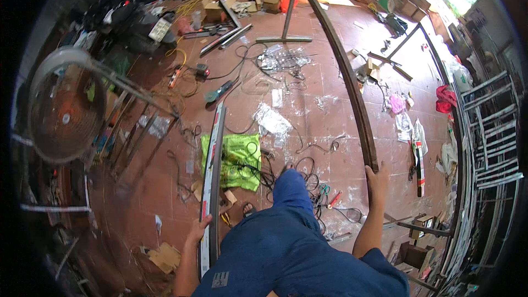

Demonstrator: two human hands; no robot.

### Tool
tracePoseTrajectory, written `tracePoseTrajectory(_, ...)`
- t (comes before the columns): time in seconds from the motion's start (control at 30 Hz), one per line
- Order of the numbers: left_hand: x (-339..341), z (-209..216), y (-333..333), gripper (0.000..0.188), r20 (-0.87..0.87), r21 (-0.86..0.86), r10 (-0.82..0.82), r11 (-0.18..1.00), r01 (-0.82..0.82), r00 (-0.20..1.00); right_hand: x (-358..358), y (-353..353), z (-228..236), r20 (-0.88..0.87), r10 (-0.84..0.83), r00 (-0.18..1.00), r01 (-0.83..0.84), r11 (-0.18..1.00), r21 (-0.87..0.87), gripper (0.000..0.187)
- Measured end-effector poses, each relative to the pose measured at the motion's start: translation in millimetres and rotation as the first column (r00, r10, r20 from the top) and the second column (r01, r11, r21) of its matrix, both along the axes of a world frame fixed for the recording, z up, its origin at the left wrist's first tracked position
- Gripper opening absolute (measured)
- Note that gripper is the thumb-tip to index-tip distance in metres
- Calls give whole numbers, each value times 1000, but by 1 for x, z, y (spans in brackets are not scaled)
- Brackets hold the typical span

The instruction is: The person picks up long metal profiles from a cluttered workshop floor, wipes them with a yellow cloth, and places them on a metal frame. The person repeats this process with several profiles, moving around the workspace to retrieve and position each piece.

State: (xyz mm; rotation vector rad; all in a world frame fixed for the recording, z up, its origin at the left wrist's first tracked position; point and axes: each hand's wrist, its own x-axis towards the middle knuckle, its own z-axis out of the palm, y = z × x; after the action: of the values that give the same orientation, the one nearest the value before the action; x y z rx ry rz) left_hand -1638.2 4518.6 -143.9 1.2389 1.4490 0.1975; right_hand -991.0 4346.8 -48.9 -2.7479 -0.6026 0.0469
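Head view: we could trip on the loose, looping cables (268, 178).
Our left hand (198, 231) grips a straight, white-faced bar (209, 187), lower left of centre; our right hand (377, 182) grasps a long, dark, metal-looking frame (350, 77), upper centre to right, whose far end might swing if our hold slips.

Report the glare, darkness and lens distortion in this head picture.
Head view: glare washes out the upper-right floor; head view: the corners fall to black; head view: the long dark bar in the right hand looks bowed, probably by the fisheye lens.
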Motion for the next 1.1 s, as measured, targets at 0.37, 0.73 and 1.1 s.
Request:
tracePoseTrajectory(0.37,158,-22,145,61,67,-145,238,963,-227,969,209,336,-23,-403,268,875,-245,964,108,84)
tracePoseTrajectory(0.73,274,7,358,80,-170,22,89,996,-86,981,323,607,-29,-401,345,849,-284,937,204,82)
tracePoseTrajectory(1.1,359,-12,577,77,-161,-86,-34,996,20,986,418,780,-34,-625,386,678,-239,921,309,72)
